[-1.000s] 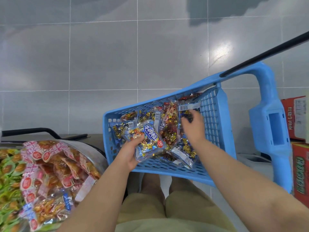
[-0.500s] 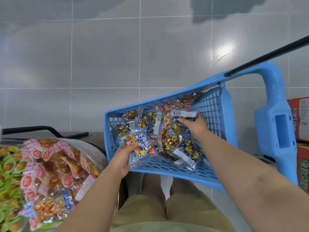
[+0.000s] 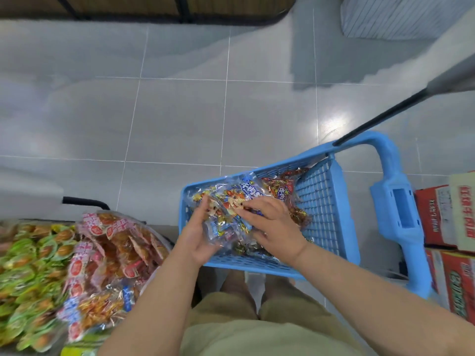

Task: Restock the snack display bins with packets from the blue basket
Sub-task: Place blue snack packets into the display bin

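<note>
Below, crinkly packets, latticed plastic basket.

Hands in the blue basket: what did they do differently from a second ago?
The right hand left the back of the blue plastic basket and came across to meet the left hand. Both now hold one bunch of clear snack packets with blue labels, where only the left hand held one before. The basket and the display bin's red-and-white packets stayed put.

Clear crinkly snack packets with blue cartoon print are bunched between both hands' fingers, inside the blue plastic lattice basket. Red-brown foil packets lie just beyond those fingers, against its far wall.
</note>
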The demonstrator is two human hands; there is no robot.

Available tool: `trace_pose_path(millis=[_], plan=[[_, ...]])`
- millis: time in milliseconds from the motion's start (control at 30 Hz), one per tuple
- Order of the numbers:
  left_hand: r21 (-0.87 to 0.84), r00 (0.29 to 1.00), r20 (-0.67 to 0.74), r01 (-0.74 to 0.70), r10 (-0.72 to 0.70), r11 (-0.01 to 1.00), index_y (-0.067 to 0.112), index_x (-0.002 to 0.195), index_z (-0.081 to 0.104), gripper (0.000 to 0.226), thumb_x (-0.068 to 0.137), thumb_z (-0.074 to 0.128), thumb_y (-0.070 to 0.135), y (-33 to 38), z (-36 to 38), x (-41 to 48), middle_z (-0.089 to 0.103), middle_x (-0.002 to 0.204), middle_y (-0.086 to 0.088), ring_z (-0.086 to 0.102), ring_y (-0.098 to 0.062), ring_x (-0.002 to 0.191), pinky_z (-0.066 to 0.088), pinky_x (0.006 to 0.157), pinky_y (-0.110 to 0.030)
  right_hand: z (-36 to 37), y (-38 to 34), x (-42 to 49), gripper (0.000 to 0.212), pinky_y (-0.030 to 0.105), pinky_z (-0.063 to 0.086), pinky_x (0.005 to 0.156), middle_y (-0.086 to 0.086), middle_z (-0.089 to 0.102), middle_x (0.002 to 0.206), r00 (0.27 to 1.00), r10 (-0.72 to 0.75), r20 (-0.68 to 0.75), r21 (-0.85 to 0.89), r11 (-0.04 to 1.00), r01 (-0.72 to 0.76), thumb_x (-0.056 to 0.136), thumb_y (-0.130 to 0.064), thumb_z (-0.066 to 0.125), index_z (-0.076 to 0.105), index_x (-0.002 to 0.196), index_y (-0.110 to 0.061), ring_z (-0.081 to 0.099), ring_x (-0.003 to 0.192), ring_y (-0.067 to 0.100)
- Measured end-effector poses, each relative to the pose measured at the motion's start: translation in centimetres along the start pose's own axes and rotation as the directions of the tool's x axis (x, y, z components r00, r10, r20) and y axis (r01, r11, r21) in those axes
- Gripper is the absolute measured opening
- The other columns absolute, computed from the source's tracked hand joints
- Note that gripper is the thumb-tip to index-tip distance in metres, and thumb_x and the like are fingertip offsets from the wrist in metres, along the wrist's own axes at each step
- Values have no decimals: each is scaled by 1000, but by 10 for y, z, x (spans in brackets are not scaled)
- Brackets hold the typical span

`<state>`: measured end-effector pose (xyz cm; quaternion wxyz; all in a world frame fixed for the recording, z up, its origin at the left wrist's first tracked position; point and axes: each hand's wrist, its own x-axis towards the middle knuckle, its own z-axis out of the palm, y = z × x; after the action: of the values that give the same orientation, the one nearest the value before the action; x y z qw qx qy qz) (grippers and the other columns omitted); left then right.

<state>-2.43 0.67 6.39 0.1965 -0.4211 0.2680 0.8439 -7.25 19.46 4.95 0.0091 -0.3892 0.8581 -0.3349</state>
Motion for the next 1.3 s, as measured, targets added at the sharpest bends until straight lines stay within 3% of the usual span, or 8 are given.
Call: trace_pose_path(millis=[233,367,467,533,600,833,1000,1300], plan=[[230,930,-201,-261,308,938,17,126,51,52,79,72,14,13,3,-50,65,116,-6,62,-18,99,52,70,-36,-13,-41,24,55,45,38,98,8,61,123,967,-215,137,74,976,207,65,3,68,66,118,-12,54,112,29],[165,875,-327,-319,357,933,24,144,33,78,79,73,13,-4,-20,-81,54,135,-5,52,-21,119,53,69,-37,-16,-63,21,40,40,32,107,4,54,127,965,198,173,310,919,-244,79,-2,62,66,116,-17,44,120,17],[47,822,-403,-420,402,906,26,150,21,90,78,74,15,-33,-40,-106,55,133,0,56,-12,102,53,53,-30,-13,-88,22,43,39,42,99,4,52,122,649,670,359,537,421,-731,85,-20,67,51,126,-20,50,110,18],[-39,787,-448,-492,424,870,36,148,17,99,72,77,15,-56,-51,-120,58,123,7,57,-7,97,53,53,-30,-4,-108,18,31,32,50,82,5,58,102,457,571,681,586,-52,-808,86,-23,66,53,113,-17,57,87,16],[-150,770,-472,-549,428,822,33,149,20,107,64,82,17,-80,-63,-138,60,125,2,61,-15,103,52,51,-30,6,-131,8,8,23,51,62,0,57,75,387,433,814,510,-212,-834,88,-18,63,55,89,-17,53,65,11],[-293,616,-597,-764,514,575,32,105,53,24,86,65,24,-155,-120,-225,73,96,7,72,-13,76,57,55,-35,38,-227,-33,18,16,47,42,-7,57,45,395,249,884,418,-41,-908,91,-11,57,52,75,-16,55,43,4],[-351,499,-719,-861,483,368,19,137,46,41,96,53,21,-207,-179,-296,54,139,-1,47,-26,131,39,104,-59,65,-309,-58,6,21,48,41,0,60,57,347,92,933,337,105,-936,91,-11,55,54,86,-14,57,45,8],[-112,287,-857,-914,427,390,31,114,51,41,81,74,25,-325,-305,-427,61,112,15,59,-5,102,55,63,-31,136,-456,-158,15,27,56,51,2,72,71,257,-106,960,272,165,-948,95,-17,48,61,98,-11,68,60,14]])
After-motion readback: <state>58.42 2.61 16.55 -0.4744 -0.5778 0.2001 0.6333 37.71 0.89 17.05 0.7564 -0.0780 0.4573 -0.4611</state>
